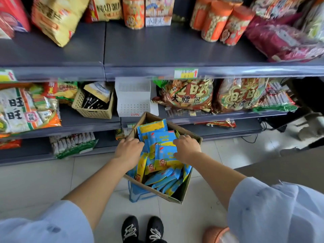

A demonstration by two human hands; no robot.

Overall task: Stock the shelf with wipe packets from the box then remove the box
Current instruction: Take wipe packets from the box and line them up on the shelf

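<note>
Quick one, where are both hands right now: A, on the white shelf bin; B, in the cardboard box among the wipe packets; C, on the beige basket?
B: the left hand and right hand both reach into the cardboard box, curled onto the blue-and-yellow wipe packets.

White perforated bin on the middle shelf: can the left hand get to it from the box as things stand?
Probably yes. The left hand grips wipe packets in the box; the white bin stands just beyond the box's far flap, with nothing above that flap blocking.
</note>
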